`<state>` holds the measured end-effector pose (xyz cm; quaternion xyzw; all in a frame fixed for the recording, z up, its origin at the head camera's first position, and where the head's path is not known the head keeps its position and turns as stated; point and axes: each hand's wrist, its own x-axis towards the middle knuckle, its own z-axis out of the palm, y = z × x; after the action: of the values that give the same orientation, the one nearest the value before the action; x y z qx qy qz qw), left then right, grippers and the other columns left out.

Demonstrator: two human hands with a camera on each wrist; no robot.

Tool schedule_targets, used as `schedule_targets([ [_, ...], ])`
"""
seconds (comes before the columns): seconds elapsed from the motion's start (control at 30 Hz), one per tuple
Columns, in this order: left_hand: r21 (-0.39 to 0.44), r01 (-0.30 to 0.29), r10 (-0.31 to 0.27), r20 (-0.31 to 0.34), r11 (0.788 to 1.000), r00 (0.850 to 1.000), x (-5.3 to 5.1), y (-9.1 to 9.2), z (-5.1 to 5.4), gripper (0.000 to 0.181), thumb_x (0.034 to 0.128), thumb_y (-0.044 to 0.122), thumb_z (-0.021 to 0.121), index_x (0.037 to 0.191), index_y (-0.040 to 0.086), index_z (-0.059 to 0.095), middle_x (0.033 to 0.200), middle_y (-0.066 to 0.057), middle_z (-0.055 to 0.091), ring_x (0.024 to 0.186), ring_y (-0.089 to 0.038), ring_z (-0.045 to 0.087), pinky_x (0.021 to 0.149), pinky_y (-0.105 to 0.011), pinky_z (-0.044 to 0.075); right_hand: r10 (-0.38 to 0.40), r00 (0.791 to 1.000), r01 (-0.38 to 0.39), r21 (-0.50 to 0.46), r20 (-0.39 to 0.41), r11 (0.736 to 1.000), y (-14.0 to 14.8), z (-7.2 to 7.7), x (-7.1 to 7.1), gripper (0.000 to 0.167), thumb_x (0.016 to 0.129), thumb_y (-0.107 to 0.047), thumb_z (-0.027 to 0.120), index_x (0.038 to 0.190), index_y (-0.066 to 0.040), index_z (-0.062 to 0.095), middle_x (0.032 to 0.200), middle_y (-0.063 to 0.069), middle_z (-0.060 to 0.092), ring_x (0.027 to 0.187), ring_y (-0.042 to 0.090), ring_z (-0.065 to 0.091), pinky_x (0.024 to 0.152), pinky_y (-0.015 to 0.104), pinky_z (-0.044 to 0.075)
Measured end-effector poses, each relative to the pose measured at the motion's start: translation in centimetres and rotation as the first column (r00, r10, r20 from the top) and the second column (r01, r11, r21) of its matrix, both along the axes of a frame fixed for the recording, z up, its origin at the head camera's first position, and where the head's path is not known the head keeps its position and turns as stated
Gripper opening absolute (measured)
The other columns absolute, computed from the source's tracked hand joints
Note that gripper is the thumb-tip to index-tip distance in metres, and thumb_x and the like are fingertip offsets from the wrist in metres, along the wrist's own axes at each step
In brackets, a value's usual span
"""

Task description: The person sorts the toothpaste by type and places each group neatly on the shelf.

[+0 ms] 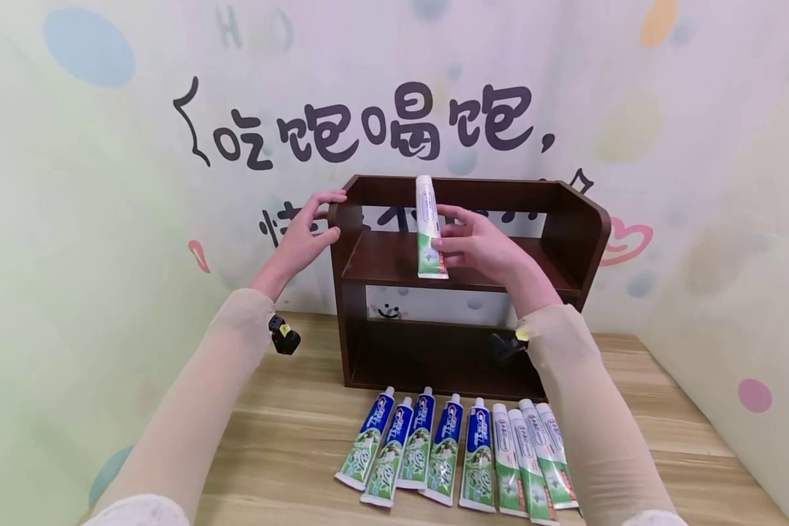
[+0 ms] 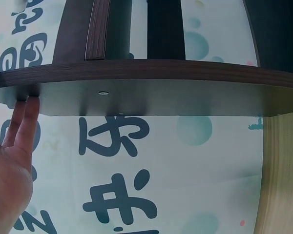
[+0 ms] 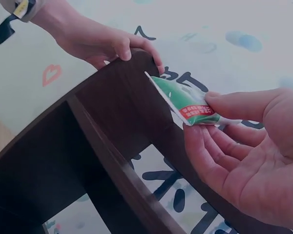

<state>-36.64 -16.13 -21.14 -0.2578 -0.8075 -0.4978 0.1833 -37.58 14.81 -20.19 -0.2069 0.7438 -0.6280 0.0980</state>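
Note:
My right hand (image 1: 483,248) pinches a white and green toothpaste tube (image 1: 427,226) between thumb and fingers. The tube is upright, cap at the top, in front of the upper level of a dark brown two-tier shelf (image 1: 460,287). In the right wrist view its green lower end (image 3: 188,103) with a red band faces the camera. My left hand (image 1: 305,237) grips the upper left corner of the shelf. Seen from the left wrist, its fingers (image 2: 27,124) press the outer face of the side panel (image 2: 151,92), and a fingertip shows at the panel's other side.
On the wooden table (image 1: 283,438), before the shelf, lie several blue and green toothpaste tubes (image 1: 443,449) in a row. Several white and green tubes (image 1: 509,460) lie to their right, partly behind my right forearm. A printed wall covering (image 1: 138,183) stands behind.

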Motion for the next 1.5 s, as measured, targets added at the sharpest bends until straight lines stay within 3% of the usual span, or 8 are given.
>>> schedule_targets([
  [0.27,-0.006,0.008,-0.008,-0.006,1.000,1.000,0.0,0.0,0.1,0.048,0.0930,0.005,0.052,0.141,0.010,0.046,0.158,-0.004,0.038,0.133,-0.035,0.045,0.106,-0.055,0.045,-0.053,0.997,0.051,-0.049,-0.051,0.998,-0.7,1.2,-1.5,0.069,0.093,-0.007,0.063,0.153,-0.024,0.033,0.132,0.011,0.053,0.109,0.025,0.061,0.080,0.026,0.058],
  [0.47,-0.008,0.015,-0.015,-0.014,1.000,1.000,-0.1,0.0,0.2,0.049,0.0930,0.005,0.052,0.141,0.011,0.046,0.158,-0.003,0.037,0.132,-0.035,0.045,0.106,-0.056,0.045,-0.121,0.989,0.111,-0.108,-0.083,0.988,-1.4,1.3,-2.8,0.069,0.092,-0.010,0.066,0.151,-0.030,0.036,0.138,0.012,0.051,0.120,0.027,0.055,0.083,0.026,0.058],
  [0.67,-0.007,0.014,-0.014,-0.014,1.000,1.000,0.0,-0.1,0.2,0.049,0.0931,0.005,0.052,0.142,0.010,0.046,0.158,-0.004,0.037,0.132,-0.035,0.045,0.106,-0.057,0.045,-0.150,0.984,0.131,-0.186,-0.093,0.974,-3.0,0.9,-4.0,0.072,0.092,-0.008,0.066,0.151,-0.035,0.035,0.141,0.012,0.050,0.122,0.026,0.054,0.100,0.040,0.053],
  [0.77,-0.004,0.013,-0.013,-0.017,1.000,1.000,0.0,-0.2,0.2,0.049,0.0933,0.005,0.052,0.142,0.010,0.045,0.159,-0.004,0.037,0.132,-0.035,0.045,0.106,-0.057,0.045,-0.168,0.981,0.142,-0.228,-0.098,0.963,-4.0,0.6,-4.4,0.071,0.092,-0.007,0.066,0.150,-0.036,0.036,0.139,0.013,0.052,0.120,0.025,0.056,0.103,0.044,0.051],
  [0.9,-0.004,0.017,-0.017,-0.018,1.000,1.000,-0.1,-0.3,0.1,0.049,0.0932,0.005,0.052,0.141,0.010,0.046,0.159,-0.005,0.036,0.132,-0.036,0.045,0.106,-0.057,0.045,-0.208,0.973,0.177,-0.250,-0.103,0.952,-5.2,0.0,-4.7,0.070,0.092,-0.007,0.065,0.150,-0.035,0.036,0.138,0.013,0.053,0.119,0.024,0.057,0.100,0.040,0.052],
  [1.17,-0.001,0.015,-0.015,-0.017,1.000,1.000,-0.1,-0.4,0.0,0.049,0.0927,0.004,0.052,0.141,0.010,0.046,0.159,-0.005,0.036,0.132,-0.036,0.045,0.105,-0.057,0.045,-0.272,0.962,0.253,-0.268,-0.037,0.930,-7.4,-1.7,-5.5,0.070,0.092,-0.007,0.065,0.150,-0.033,0.035,0.139,0.014,0.053,0.119,0.026,0.059,0.098,0.039,0.054],
  [1.4,0.001,0.014,-0.014,-0.008,1.000,1.000,-0.1,-0.2,-0.1,0.048,0.0926,0.004,0.052,0.140,0.011,0.046,0.159,-0.004,0.037,0.133,-0.037,0.045,0.105,-0.056,0.045,-0.249,0.968,0.237,-0.265,-0.013,0.935,-8.5,-3.4,-5.7,0.071,0.093,-0.006,0.065,0.151,-0.031,0.034,0.137,0.017,0.055,0.113,0.026,0.062,0.078,0.024,0.058],
  [1.5,0.002,0.015,-0.015,-0.014,1.000,1.000,0.0,-0.2,-0.1,0.048,0.0924,0.005,0.052,0.140,0.011,0.047,0.158,-0.004,0.037,0.133,-0.039,0.045,0.104,-0.056,0.046,-0.219,0.976,0.207,-0.277,-0.013,0.938,-8.8,-4.0,-5.8,0.071,0.092,-0.004,0.065,0.151,-0.032,0.035,0.136,0.019,0.053,0.111,0.026,0.061,0.075,0.023,0.058],
])
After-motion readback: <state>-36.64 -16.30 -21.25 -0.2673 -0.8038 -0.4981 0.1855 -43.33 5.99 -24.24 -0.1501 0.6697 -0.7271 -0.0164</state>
